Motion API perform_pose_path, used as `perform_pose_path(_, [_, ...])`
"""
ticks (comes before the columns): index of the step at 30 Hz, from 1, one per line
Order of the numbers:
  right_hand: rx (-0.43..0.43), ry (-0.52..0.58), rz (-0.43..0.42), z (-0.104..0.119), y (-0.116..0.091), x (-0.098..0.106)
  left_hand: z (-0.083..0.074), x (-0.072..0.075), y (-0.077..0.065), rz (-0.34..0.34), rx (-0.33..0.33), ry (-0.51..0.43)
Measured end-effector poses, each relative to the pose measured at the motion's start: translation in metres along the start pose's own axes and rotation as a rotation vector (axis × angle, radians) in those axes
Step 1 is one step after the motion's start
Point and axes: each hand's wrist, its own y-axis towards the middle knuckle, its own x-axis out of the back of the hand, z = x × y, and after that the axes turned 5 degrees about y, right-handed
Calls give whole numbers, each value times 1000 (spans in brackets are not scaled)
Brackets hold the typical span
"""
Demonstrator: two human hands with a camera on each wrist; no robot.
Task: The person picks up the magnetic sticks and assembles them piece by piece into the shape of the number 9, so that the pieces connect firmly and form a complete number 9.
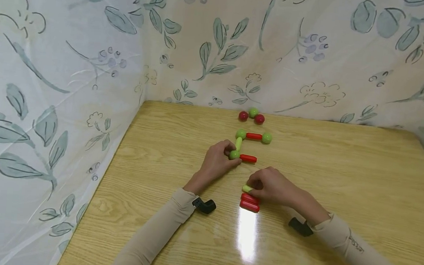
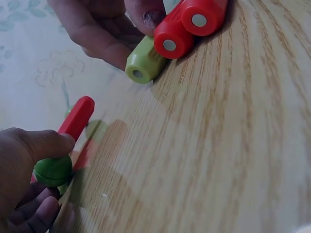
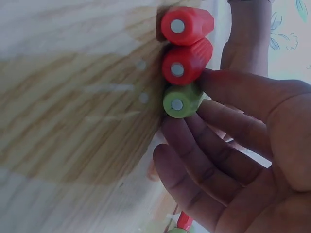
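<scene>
My left hand grips a green ball, its thumb reaching onto the red magnetic stick that points right from it. A yellow-green stick links this ball to a second green ball. From there another red stick leads to a third green ball. Nearer the body, my right hand pinches a loose yellow-green magnetic stick between thumb and fingers. That stick lies against two red sticks side by side on the table; round metal discs show in their ends.
Two dark red balls and a green ball sit together at the back of the wooden table. Behind it hangs a leaf-patterned cloth. Each wrist carries a black camera mount.
</scene>
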Motion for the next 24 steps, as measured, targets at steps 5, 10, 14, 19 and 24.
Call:
perform_pose_path(5, [-32, 11, 14, 0, 1, 1, -2, 0, 0, 10, 15, -6])
perform_pose_path(10, [-62, 69, -11, -4, 0, 1, -3, 1, 0, 12, 17, -9])
perform_pose_path(14, [-98, 116, -72, -9, 0, 3, -3, 3, -1, 4, 23, -6])
perform_pose_path(19, [-168, 138, -155, -20, -6, 13, -3, 2, -1, -3, 24, 6])
perform_pose_path(24, [-195, 161, -246, -32, -11, 22, -2, 2, -1, 3, 13, 5])
